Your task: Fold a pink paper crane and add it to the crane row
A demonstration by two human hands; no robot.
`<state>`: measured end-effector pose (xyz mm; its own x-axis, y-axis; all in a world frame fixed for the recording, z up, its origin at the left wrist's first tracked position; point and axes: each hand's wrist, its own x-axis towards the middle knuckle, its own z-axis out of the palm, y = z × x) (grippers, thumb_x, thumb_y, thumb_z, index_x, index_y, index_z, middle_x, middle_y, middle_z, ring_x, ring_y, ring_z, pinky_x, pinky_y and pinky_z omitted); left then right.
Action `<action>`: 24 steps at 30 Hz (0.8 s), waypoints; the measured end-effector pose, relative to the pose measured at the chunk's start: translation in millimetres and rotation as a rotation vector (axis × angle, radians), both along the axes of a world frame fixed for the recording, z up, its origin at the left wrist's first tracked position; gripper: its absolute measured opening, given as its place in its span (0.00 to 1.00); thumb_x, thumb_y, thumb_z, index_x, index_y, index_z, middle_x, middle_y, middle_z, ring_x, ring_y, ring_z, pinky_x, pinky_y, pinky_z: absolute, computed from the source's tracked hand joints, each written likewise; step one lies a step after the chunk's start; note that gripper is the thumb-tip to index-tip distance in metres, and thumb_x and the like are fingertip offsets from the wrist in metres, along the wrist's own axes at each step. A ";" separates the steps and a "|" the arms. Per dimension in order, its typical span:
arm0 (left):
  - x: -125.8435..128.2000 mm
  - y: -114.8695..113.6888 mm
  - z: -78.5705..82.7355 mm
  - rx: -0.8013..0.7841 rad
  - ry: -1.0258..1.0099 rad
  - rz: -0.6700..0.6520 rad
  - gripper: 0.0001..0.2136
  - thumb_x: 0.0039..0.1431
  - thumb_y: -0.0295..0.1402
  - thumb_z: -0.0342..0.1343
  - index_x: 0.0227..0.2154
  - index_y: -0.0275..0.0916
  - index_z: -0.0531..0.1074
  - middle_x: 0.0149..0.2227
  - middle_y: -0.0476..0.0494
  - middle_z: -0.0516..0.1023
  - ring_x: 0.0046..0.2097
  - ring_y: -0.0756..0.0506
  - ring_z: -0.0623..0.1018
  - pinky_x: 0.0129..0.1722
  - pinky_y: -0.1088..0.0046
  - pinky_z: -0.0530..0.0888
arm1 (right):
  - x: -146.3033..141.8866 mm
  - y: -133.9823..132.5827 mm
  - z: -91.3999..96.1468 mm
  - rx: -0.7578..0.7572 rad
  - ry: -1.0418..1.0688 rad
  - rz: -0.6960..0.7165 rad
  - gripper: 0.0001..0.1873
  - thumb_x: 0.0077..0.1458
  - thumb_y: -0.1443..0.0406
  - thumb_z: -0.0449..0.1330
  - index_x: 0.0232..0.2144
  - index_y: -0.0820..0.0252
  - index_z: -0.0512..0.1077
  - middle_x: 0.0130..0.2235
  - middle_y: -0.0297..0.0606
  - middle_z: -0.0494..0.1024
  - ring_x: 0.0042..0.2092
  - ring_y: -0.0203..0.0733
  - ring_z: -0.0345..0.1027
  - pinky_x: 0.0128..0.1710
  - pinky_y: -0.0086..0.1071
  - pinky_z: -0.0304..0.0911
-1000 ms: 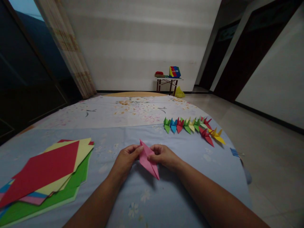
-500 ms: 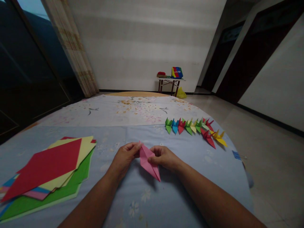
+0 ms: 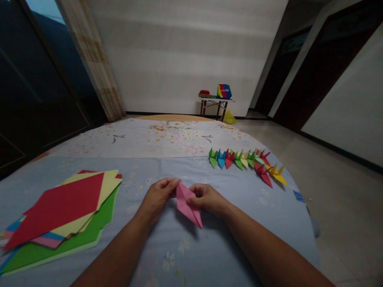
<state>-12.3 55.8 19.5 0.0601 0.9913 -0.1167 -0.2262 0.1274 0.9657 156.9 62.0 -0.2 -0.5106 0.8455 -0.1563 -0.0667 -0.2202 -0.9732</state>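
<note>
A folded pink origami paper [image 3: 186, 203], shaped like a long diamond, is held just over the blue cloth between my two hands. My left hand [image 3: 161, 194] pinches its upper left tip between thumb and fingers. On the right edge, near the middle, my right hand [image 3: 206, 198] grips it with the thumb on top and fingers behind. The lower point of the paper hangs free toward the lower right. Parts of the fingers behind the paper are hidden.
Coloured paper sheets [image 3: 68, 203] lie in a loose stack at the left. Several folded paper cranes [image 3: 229, 158] stand in a row at the right, near the edge of the round table. A floral cloth [image 3: 134, 139] covers the table. A small stand [image 3: 217, 100] is by the wall.
The tip of the pink paper at my left fingers has shifted very slightly. Both hands keep their hold, and the whole view has moved a little.
</note>
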 end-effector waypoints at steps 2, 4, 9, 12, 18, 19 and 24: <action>-1.0 0.7 -3.7 0.007 0.020 0.012 0.12 0.43 0.39 0.63 0.24 0.34 0.74 0.23 0.47 0.75 0.26 0.49 0.73 0.31 0.73 0.70 | -0.9 0.0 -2.2 0.026 -0.021 0.013 0.13 0.37 0.67 0.65 0.29 0.65 0.69 0.22 0.29 0.71 0.21 0.28 0.60 0.22 0.23 0.54; -1.8 1.2 -7.5 0.004 0.029 0.027 0.12 0.43 0.39 0.63 0.23 0.34 0.73 0.22 0.47 0.74 0.26 0.49 0.72 0.30 0.73 0.70 | -1.7 -0.4 -4.0 0.067 -0.047 0.025 0.12 0.37 0.69 0.64 0.29 0.65 0.69 0.22 0.29 0.71 0.22 0.28 0.61 0.22 0.23 0.54; -0.1 1.2 -8.6 0.008 0.027 0.052 0.13 0.45 0.41 0.61 0.25 0.34 0.73 0.22 0.48 0.74 0.25 0.50 0.72 0.29 0.73 0.69 | -1.6 0.0 -4.1 0.104 -0.046 0.002 0.12 0.37 0.68 0.66 0.28 0.64 0.70 0.24 0.31 0.73 0.23 0.29 0.63 0.24 0.24 0.56; 4.6 -0.7 -5.2 0.032 0.004 0.040 0.16 0.46 0.41 0.61 0.33 0.34 0.73 0.31 0.44 0.77 0.31 0.48 0.75 0.33 0.73 0.70 | -1.0 2.4 -1.2 0.067 0.036 -0.100 0.14 0.35 0.66 0.68 0.26 0.64 0.69 0.24 0.30 0.73 0.23 0.29 0.63 0.24 0.24 0.57; 17.3 -9.5 -7.8 -0.059 -0.033 -0.120 0.24 0.42 0.36 0.65 0.43 0.33 0.67 0.34 0.41 0.78 0.33 0.46 0.77 0.37 0.69 0.71 | -1.2 7.0 1.0 0.043 0.218 -0.225 0.19 0.33 0.61 0.69 0.29 0.63 0.69 0.27 0.33 0.76 0.26 0.34 0.68 0.31 0.29 0.63; 18.5 -10.6 -8.7 -0.054 -0.040 -0.131 0.24 0.42 0.35 0.64 0.43 0.33 0.66 0.34 0.41 0.78 0.34 0.45 0.77 0.38 0.69 0.71 | -1.0 7.8 -0.2 0.049 0.215 -0.230 0.19 0.33 0.61 0.69 0.29 0.63 0.69 0.27 0.33 0.76 0.26 0.34 0.68 0.31 0.29 0.63; 20.1 -13.0 -9.0 -0.038 0.027 -0.103 0.22 0.40 0.32 0.64 0.41 0.33 0.66 0.30 0.44 0.79 0.31 0.47 0.77 0.35 0.72 0.70 | 3.4 11.7 -4.0 0.163 0.123 -0.211 0.17 0.37 0.62 0.68 0.30 0.63 0.69 0.27 0.32 0.74 0.27 0.32 0.66 0.30 0.27 0.60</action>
